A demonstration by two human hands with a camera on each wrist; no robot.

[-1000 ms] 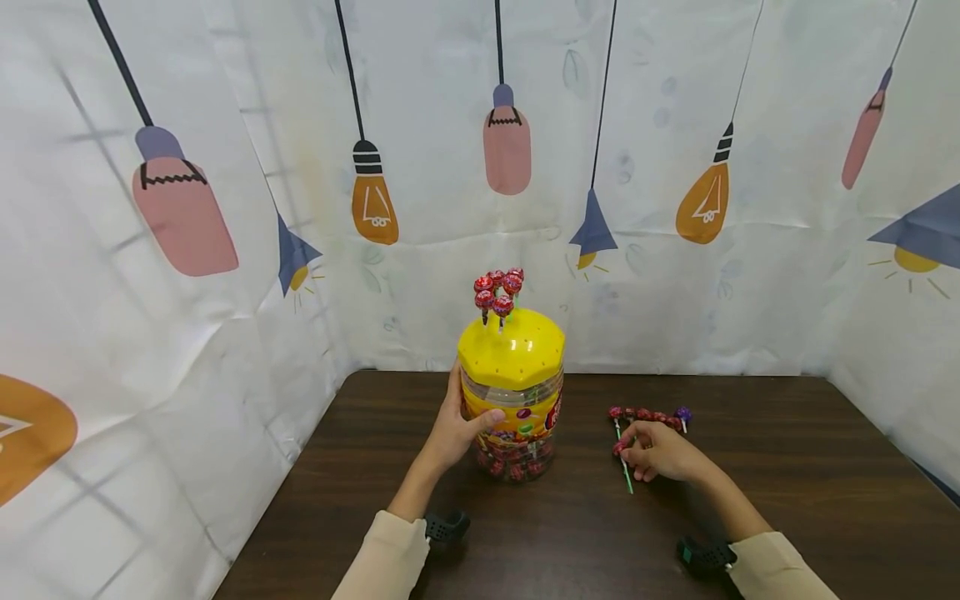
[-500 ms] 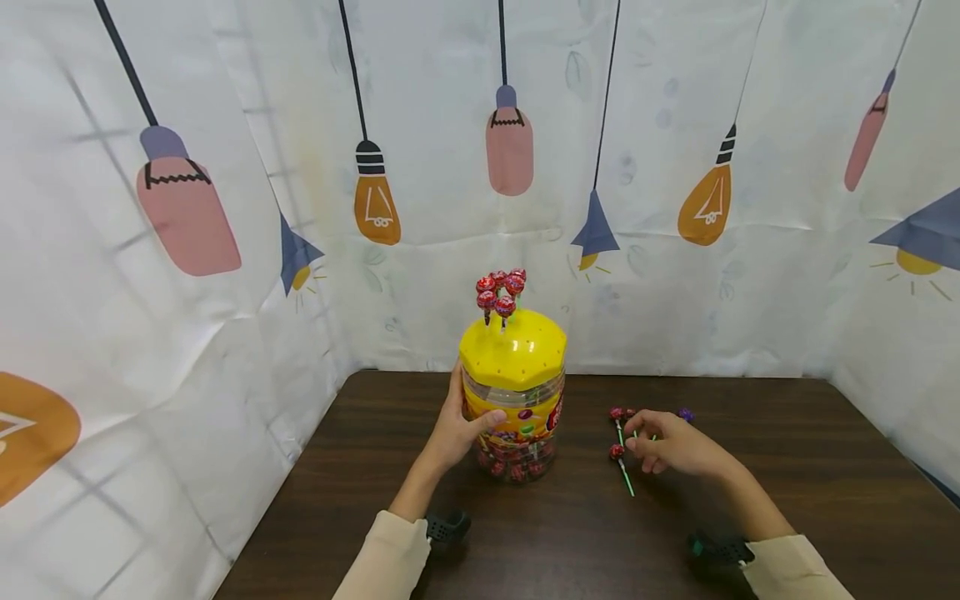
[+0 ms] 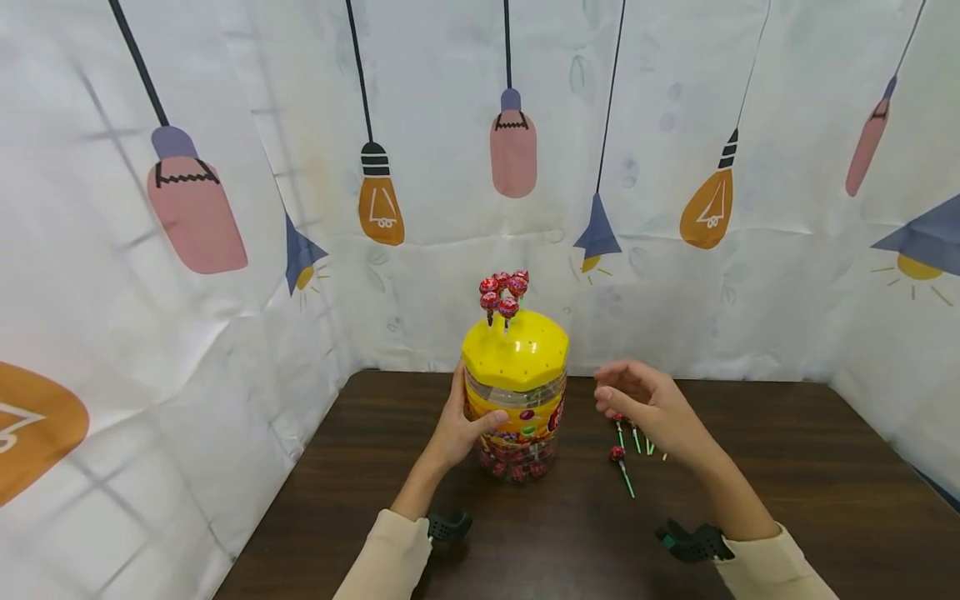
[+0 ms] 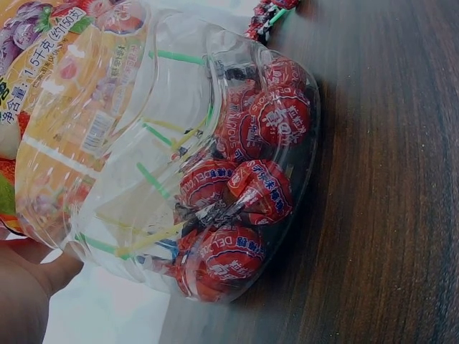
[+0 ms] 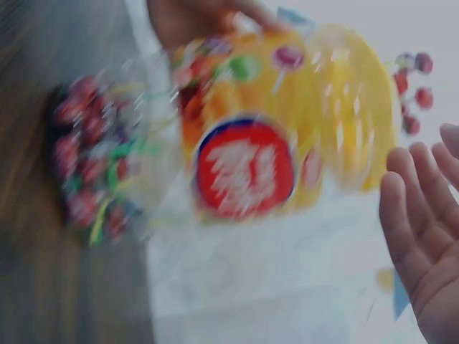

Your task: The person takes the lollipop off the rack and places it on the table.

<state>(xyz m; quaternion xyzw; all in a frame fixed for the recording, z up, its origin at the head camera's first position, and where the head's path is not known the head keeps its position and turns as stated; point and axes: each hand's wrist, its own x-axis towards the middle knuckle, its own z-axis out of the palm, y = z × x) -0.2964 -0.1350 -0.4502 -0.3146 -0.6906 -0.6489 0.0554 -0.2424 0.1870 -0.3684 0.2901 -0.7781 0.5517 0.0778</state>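
Note:
A clear plastic candy jar (image 3: 525,350) with a yellow lid stands upright on the table, wrapped red lollipops (image 4: 237,179) showing through its base. Several lollipops (image 3: 507,307) stick up from holes in the lid. My left hand (image 3: 457,427) grips the jar's left side, thumb across the front and fingers behind. Raised to the right of the jar, apart from it, my right hand (image 3: 652,408) holds nothing; its fingers look loosely bent in the head view and fairly straight in the blurred right wrist view. Behind it lie lollipops (image 3: 621,433), partly hidden.
One lollipop (image 3: 617,454) lies apart, nearer me, on the dark wooden table (image 3: 555,542). A white curtain (image 3: 435,317) printed with lamps hangs around the table's back and sides. Each wrist wears a black band (image 3: 693,542).
My right hand has let go of the single lollipop, leaving it on the table, then risen and moved left toward the jar. My left hand keeps its grip. The head view has shifted slightly.

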